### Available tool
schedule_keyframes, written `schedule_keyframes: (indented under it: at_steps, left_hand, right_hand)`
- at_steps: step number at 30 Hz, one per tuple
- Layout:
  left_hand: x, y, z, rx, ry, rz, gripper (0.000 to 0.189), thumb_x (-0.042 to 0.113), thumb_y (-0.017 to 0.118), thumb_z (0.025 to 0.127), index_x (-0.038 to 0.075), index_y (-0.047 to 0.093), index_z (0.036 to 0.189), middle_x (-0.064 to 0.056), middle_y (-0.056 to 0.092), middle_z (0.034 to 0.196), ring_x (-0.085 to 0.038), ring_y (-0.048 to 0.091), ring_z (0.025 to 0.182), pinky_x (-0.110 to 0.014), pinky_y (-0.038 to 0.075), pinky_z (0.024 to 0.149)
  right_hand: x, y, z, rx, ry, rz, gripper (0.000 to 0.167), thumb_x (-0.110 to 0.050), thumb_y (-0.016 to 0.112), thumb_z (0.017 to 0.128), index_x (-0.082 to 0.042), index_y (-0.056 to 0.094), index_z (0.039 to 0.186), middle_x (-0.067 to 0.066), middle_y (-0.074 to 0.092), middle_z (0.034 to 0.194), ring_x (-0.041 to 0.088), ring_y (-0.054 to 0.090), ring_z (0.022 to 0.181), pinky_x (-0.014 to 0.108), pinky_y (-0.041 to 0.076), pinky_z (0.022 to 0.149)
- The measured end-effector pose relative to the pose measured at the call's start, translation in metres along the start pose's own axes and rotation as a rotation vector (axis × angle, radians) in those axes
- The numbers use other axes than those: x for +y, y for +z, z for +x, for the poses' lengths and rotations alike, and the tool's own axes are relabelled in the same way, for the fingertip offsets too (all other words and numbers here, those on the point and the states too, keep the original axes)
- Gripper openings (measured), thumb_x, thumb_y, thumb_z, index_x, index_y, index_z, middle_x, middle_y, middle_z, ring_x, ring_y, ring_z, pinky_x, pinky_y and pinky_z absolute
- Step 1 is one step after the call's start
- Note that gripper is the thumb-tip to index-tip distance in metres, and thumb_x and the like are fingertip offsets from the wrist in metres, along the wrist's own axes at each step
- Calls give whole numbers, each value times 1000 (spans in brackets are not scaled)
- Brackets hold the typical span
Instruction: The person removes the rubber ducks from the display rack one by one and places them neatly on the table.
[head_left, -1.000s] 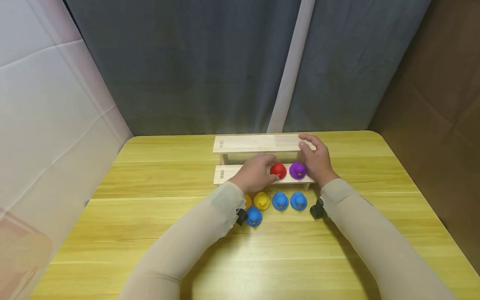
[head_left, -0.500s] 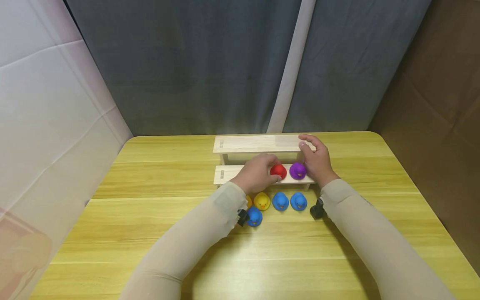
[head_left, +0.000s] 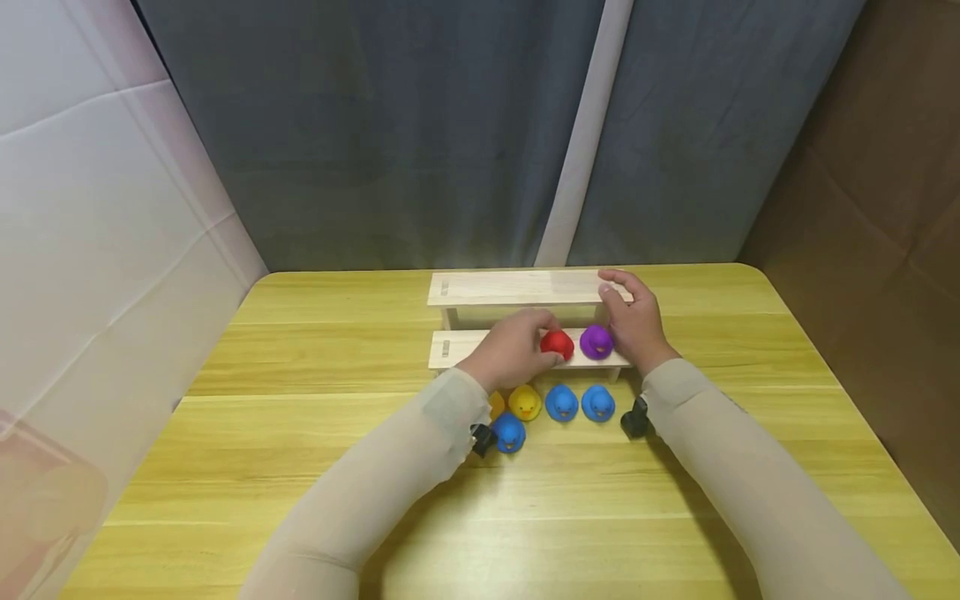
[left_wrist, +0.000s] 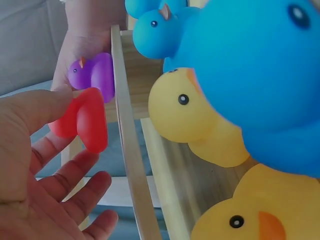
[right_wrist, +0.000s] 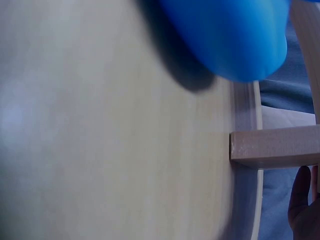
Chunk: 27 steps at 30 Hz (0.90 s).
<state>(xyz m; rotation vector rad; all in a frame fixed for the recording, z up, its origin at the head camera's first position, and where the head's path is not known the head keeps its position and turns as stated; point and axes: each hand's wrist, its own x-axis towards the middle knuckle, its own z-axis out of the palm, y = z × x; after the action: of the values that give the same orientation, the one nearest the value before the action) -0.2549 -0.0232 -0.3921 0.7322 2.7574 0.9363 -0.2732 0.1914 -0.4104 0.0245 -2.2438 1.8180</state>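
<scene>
In the head view a two-step wooden rack (head_left: 495, 288) stands on the table. My left hand (head_left: 517, 344) pinches a red rubber duck (head_left: 558, 345) between thumb and fingers at the lower step; the left wrist view shows the red duck (left_wrist: 92, 122) in the thumb's grip, other fingers spread below it. Right beside it on the lower step sits a purple rubber duck (head_left: 597, 342). My right hand (head_left: 636, 323) rests at the rack's right end, fingers loosely curved, thumb and forefinger tips over the upper board. Its other fingers are hidden.
Before the rack stand several more rubber ducks: a blue duck (head_left: 562, 403), another blue duck (head_left: 598, 403), a yellow duck (head_left: 524, 403) and a nearer blue duck (head_left: 509, 433). A further yellow duck (head_left: 497, 406) is partly behind my left wrist. A grey curtain (head_left: 375, 150) hangs behind the table.
Both hands and the ducks hold nearly the same places. The whole head view has shifted very slightly.
</scene>
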Motion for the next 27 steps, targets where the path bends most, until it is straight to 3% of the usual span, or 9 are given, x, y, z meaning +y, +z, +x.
schedule_keyframes:
  at_steps: [3,10,13,17,19,22,27]
  left_hand:
    - [1,-1,-4,-4,0,-28,28,22,82,93,16,68,117,1,65,107,-20,62,92,-31,56,85]
    - [1,-3,-13,-19,14,-69,27,23,81,94,18,67,117,4,66,110,-18,62,99,-33,55,92]
    - [2,-4,-18,-16,29,-77,27,24,82,94,18,67,117,5,67,111,-18,62,102,-35,54,97]
    - [4,-6,-25,-16,57,-77,27,24,82,94,19,67,115,5,66,113,-20,63,106,-38,53,101]
    - [6,-7,-28,-17,66,-71,27,24,82,94,19,67,115,4,66,115,-21,63,109,-39,52,104]
    - [8,-7,-34,-23,67,-64,29,25,82,94,18,67,118,3,64,119,-23,62,109,-39,52,104]
    - [9,-6,-42,-28,87,-42,31,26,82,93,17,67,120,2,65,120,-22,63,108,-37,52,102]
  right_hand:
    - [2,-1,1,-4,1,4,36,-17,59,105,-4,65,138,0,62,101,0,40,49,17,38,51]
    - [5,-2,2,-11,-10,28,36,-17,59,105,-2,65,138,-6,50,64,1,42,49,18,39,50]
    - [5,-2,2,-9,-19,33,36,-16,60,104,-1,65,137,-6,54,69,0,43,49,18,40,50]
    - [4,-1,2,1,-17,13,36,-17,60,105,-3,66,137,-5,60,94,0,41,50,17,38,52]
    - [4,-1,2,5,-12,4,35,-18,59,105,-4,66,137,-6,60,95,1,40,50,17,37,51]
    - [4,-1,2,5,-9,4,35,-18,59,105,-5,67,137,-6,57,83,2,40,50,18,37,51]
    - [4,-1,2,3,-10,7,36,-17,59,105,-3,66,137,-5,61,103,1,41,51,17,37,53]
